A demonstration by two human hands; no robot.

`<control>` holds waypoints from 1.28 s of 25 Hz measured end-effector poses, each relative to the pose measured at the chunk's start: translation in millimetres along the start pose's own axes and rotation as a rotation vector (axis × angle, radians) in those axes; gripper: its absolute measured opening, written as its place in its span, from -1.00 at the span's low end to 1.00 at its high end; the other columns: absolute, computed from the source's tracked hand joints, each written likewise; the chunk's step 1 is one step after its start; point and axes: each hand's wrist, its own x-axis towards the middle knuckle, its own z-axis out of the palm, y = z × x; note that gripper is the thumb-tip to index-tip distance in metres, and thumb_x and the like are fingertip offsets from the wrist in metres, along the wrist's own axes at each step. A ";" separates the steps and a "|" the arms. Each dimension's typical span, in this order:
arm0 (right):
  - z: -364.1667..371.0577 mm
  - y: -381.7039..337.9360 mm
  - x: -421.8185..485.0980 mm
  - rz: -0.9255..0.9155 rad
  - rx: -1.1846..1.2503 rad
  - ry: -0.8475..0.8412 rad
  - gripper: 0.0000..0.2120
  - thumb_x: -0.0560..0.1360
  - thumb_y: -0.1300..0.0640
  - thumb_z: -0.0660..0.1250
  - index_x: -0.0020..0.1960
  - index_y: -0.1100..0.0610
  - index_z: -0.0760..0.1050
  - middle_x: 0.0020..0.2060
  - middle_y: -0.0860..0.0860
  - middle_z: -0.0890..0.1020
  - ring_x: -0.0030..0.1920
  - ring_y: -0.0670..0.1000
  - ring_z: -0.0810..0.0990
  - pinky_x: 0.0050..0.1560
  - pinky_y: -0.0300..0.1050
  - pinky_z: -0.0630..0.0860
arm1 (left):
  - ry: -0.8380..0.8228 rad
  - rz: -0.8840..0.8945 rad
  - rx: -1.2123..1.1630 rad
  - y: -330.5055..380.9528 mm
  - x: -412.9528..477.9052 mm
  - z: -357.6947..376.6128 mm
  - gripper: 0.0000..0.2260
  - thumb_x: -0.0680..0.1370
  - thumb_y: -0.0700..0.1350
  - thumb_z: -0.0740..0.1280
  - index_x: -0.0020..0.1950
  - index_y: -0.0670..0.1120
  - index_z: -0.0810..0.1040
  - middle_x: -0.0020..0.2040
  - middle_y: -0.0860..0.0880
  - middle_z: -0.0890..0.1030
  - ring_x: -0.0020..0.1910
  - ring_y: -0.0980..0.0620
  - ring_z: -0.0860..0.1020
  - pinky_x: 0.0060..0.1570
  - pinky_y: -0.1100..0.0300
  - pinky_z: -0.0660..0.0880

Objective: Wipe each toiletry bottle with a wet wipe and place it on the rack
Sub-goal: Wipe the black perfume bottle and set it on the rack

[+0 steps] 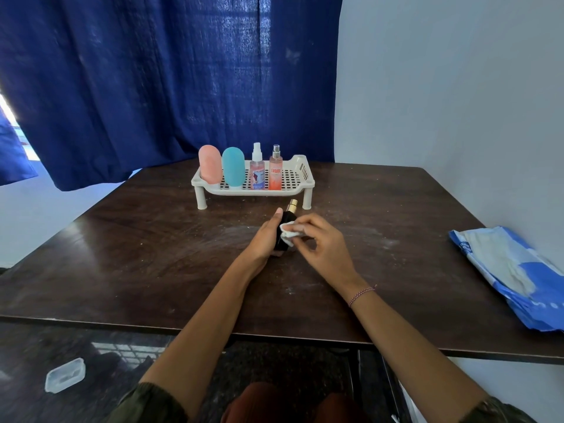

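Four bottles stand in the rack point(305, 170); a fifth is being wiped.
The left hand point(264, 239) grips the black bottle point(285, 222) just above the table point(152, 254), near the rack; the right hand point(320, 242) pinches a wipe point(289, 232) against it.

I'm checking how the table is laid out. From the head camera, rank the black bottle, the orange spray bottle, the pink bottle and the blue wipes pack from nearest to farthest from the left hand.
1. black bottle, in the left hand
2. orange spray bottle, on the rack, right of the row
3. pink bottle, rack's left end
4. blue wipes pack, table's right edge
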 end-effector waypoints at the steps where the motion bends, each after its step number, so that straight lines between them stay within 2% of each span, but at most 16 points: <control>1: 1.5 -0.9 -1.0 -0.047 -0.024 -0.039 -0.77 0.44 0.30 0.39 0.09 0.19 0.59 -0.04 0.04 0.57 0.00 -0.16 0.51 0.04 -0.34 0.48 | 0.010 -0.007 -0.029 0.2 0.6 -0.3 -0.58 0.66 0.11 -0.03 -0.22 -0.04 0.46 -0.52 0.11 0.50 -0.53 0.18 0.41 -0.49 0.30 0.26; 3: 3.5 -1.0 -1.9 -0.109 -0.067 -0.102 -0.77 0.45 0.29 0.39 0.10 0.19 0.58 -0.03 0.06 0.57 0.03 -0.08 0.52 0.09 -0.31 0.46 | 0.018 -0.017 -0.106 0.5 1.3 -1.1 -0.59 0.66 0.09 -0.01 -0.22 -0.07 0.46 -0.54 0.09 0.48 -0.57 0.17 0.39 -0.57 0.34 0.25; 5: 3.2 1.0 -0.6 -0.097 -0.070 -0.088 -0.77 0.45 0.30 0.38 0.11 0.20 0.58 -0.02 0.05 0.57 0.03 -0.07 0.53 0.09 -0.28 0.47 | -0.031 -0.003 -0.176 0.0 2.0 -1.7 -0.60 0.66 0.08 -0.01 -0.21 -0.09 0.45 -0.53 0.06 0.46 -0.60 0.16 0.33 -0.61 0.35 0.17; 8: -2.5 7.2 2.3 0.047 -0.025 0.054 -0.75 0.45 0.31 0.37 0.12 0.19 0.59 -0.02 0.03 0.57 0.01 -0.10 0.54 0.03 -0.29 0.52 | -0.143 0.001 -0.219 -1.3 1.0 -0.6 -0.61 0.65 0.10 0.00 -0.11 -0.10 0.48 -0.41 0.01 0.46 -0.54 0.14 0.28 -0.61 0.32 0.11; 11: -6.9 12.3 4.4 0.184 0.025 0.146 -0.74 0.43 0.34 0.38 0.11 0.18 0.60 -0.03 0.00 0.58 -0.05 -0.11 0.58 -0.03 -0.34 0.54 | -0.205 -0.001 -0.234 -1.0 -2.1 2.1 -0.62 0.65 0.09 0.00 0.00 -0.13 0.48 -0.27 -0.07 0.52 -0.48 0.11 0.37 -0.61 0.34 0.19; 15: -5.9 8.1 4.9 0.271 0.134 0.223 -0.77 0.44 0.31 0.40 0.08 0.18 0.59 -0.06 -0.06 0.59 -0.05 -0.19 0.58 -0.07 -0.34 0.55 | -0.079 0.020 -0.470 3.6 -0.1 -0.6 -0.67 0.65 0.03 0.04 -0.02 -0.17 0.46 -0.20 -0.13 0.56 -0.45 0.09 0.49 -0.59 0.33 0.32; 18: -2.6 1.4 3.3 0.251 0.200 0.205 -0.80 0.45 0.28 0.39 0.08 0.17 0.56 -0.03 -0.03 0.59 -0.01 -0.14 0.58 -0.06 -0.27 0.57 | -0.028 0.023 -0.638 6.6 1.7 -4.8 -0.68 0.64 0.02 0.07 0.00 -0.20 0.46 -0.17 -0.14 0.59 -0.41 0.10 0.55 -0.54 0.34 0.44; 21: -0.9 -0.8 2.6 0.163 0.155 0.169 -0.82 0.44 0.31 0.38 0.04 0.20 0.53 -0.02 0.00 0.55 0.02 -0.12 0.56 -0.02 -0.26 0.56 | -0.030 0.000 -0.704 6.9 1.4 -5.1 -0.69 0.64 0.02 0.08 0.03 -0.19 0.46 -0.08 -0.17 0.58 -0.38 0.09 0.58 -0.49 0.35 0.50; 24: 0.6 -0.2 2.9 0.094 0.088 0.142 -0.82 0.43 0.34 0.39 0.03 0.23 0.55 -0.03 0.04 0.54 0.03 -0.10 0.54 0.05 -0.23 0.53 | -0.027 -0.001 -0.724 7.8 1.0 -5.3 -0.71 0.64 0.01 0.08 0.03 -0.17 0.47 -0.07 -0.17 0.59 -0.30 0.06 0.60 -0.48 0.34 0.51; 27: 1.2 1.1 2.0 0.073 0.038 0.102 -0.77 0.42 0.38 0.38 0.06 0.23 0.57 -0.03 0.04 0.53 0.01 -0.12 0.53 0.07 -0.29 0.51 | -0.011 -0.001 -0.746 7.3 1.7 -5.8 -0.71 0.63 0.01 0.09 0.03 -0.18 0.47 -0.12 -0.14 0.60 -0.33 0.08 0.58 -0.49 0.34 0.49; 30: -2.1 3.9 2.7 0.097 0.003 0.167 -0.75 0.41 0.37 0.39 0.07 0.22 0.56 -0.03 0.04 0.54 0.02 -0.14 0.52 0.07 -0.30 0.52 | -0.021 0.003 -0.716 5.6 4.2 -6.0 -0.70 0.63 0.01 0.09 0.04 -0.20 0.45 -0.14 -0.13 0.57 -0.41 0.12 0.53 -0.50 0.34 0.47; 32: -4.4 4.2 3.7 0.114 0.006 0.209 -0.76 0.42 0.35 0.39 0.08 0.22 0.56 -0.01 0.05 0.54 0.03 -0.13 0.53 0.08 -0.26 0.54 | -0.035 0.001 -0.674 4.5 4.9 -4.6 -0.71 0.63 0.00 0.09 0.04 -0.20 0.45 -0.14 -0.12 0.57 -0.39 0.12 0.54 -0.48 0.33 0.49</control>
